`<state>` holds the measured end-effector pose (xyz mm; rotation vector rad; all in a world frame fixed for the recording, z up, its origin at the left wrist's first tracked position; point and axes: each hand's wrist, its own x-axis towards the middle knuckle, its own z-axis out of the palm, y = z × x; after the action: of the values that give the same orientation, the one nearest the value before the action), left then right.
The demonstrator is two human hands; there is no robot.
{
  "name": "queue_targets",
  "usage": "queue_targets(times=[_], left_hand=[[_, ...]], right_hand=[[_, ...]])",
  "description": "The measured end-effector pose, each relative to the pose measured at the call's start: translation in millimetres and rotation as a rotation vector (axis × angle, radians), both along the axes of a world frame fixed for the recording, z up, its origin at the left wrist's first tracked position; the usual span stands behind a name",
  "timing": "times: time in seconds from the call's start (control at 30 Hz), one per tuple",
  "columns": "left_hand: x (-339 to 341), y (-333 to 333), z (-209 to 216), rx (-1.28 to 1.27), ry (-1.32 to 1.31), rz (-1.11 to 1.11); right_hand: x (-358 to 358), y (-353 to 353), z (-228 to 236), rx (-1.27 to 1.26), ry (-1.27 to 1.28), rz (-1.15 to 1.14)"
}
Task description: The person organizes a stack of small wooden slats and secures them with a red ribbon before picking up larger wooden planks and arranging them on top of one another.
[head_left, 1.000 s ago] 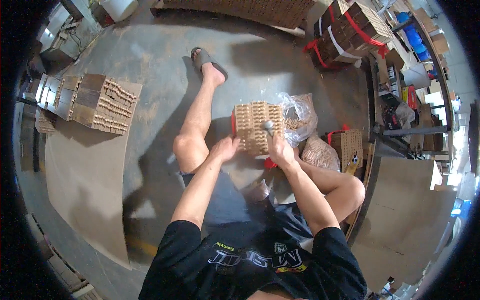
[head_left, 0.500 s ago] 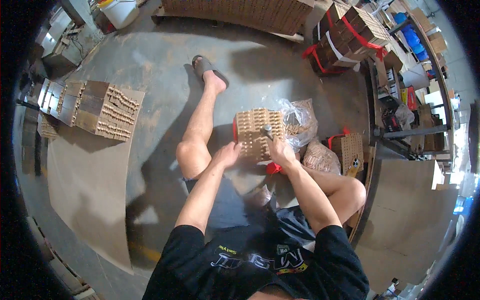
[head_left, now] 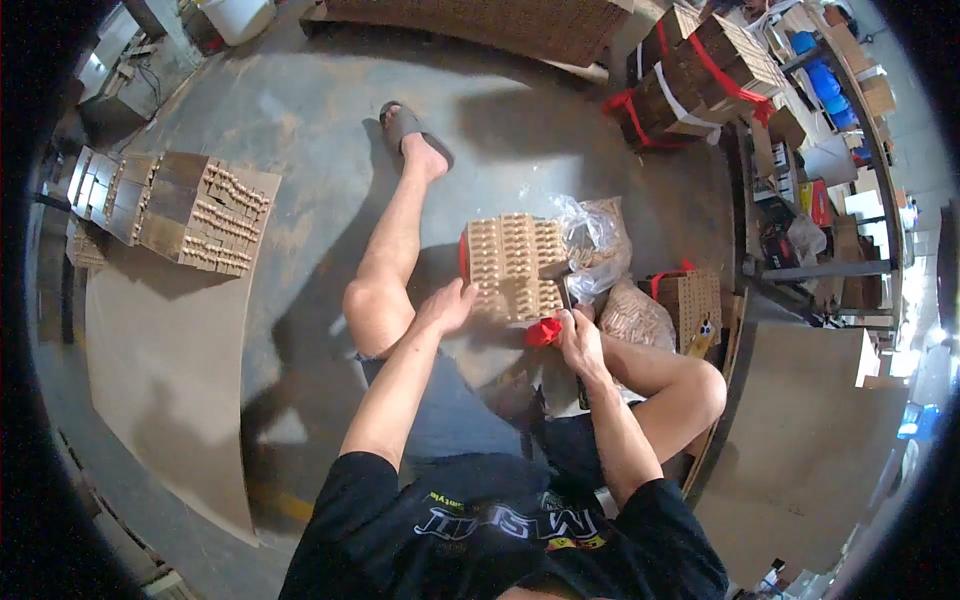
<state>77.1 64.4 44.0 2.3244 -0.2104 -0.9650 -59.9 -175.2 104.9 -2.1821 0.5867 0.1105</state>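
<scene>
In front of me stands a block of wooden pieces (head_left: pixel 515 260), its top studded with rows of light wooden pegs and a red strap at its left side. At its near left corner is my left hand (head_left: pixel 447 306), fingers drawn together; what they pinch, if anything, is blurred. My right hand (head_left: pixel 580 345) is closed around the handle of a hammer (head_left: pixel 571 285), held at the block's right edge. A red bunched strap end (head_left: pixel 544 332) lies between my right hand and the block. Clear plastic bags of wooden pegs (head_left: pixel 638 316) lie to the right.
A smaller pegged block (head_left: pixel 690 305) sits beyond the bags. On the left, more pegged blocks (head_left: pixel 205 215) rest on a cardboard sheet (head_left: pixel 165 380). Strapped stacks (head_left: pixel 680 85) stand far right, near a metal shelf (head_left: pixel 830 268). My outstretched leg (head_left: pixel 395 225) flanks the block.
The hammer has moved from over the block's pegs to its right edge, with my right hand shifting right and toward me. My left hand has moved slightly left, off the block's edge.
</scene>
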Motion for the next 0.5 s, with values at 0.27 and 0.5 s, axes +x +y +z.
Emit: queue_targets(times=[0.27,0.5], left_hand=[[9.8,-0.6,7.2,-0.004,0.085,0.005],[2.4,5.3,-5.6,-0.016,0.108,0.051]], right_hand=[[36.7,30.0,41.0,-0.283,-0.007,0.052],[62.8,28.6,59.1,-0.154,0.129,0.149]])
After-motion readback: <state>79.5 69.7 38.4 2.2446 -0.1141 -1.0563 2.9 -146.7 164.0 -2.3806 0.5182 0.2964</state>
